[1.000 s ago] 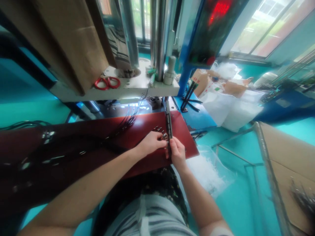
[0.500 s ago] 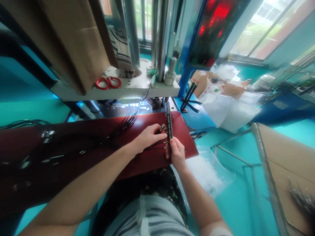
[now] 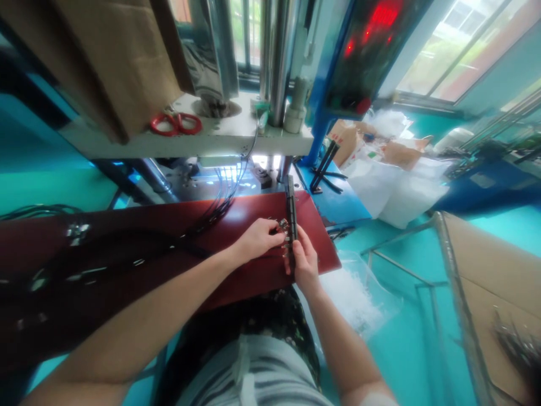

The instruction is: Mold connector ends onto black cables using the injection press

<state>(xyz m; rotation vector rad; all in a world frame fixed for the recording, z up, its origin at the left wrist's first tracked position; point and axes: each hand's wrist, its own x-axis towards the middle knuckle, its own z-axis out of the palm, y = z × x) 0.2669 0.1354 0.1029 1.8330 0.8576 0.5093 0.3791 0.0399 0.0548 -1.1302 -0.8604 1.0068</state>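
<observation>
Right hand's (image 3: 306,260) clamped on the black bar (image 3: 291,210), which runs near-to-far; left hand's (image 3: 257,239) just left, fingers at small metal bits (image 3: 283,224), can't tell if pinching.

1. Control panel (image 3: 353,70): red lit characters (image 3: 384,14) glow near its top, with smaller red lights (image 3: 349,48) below; glare blurs them past reading;
2. Brown packaging (image 3: 349,148) beyond the blue ledge (image 3: 344,204): red printed marks (image 3: 337,137) stand on it; too small and soft to make out;
3. Blue machine (image 3: 509,183) at far right: a pale label-like patch (image 3: 482,179) sits on its side; nothing legible there.
</observation>
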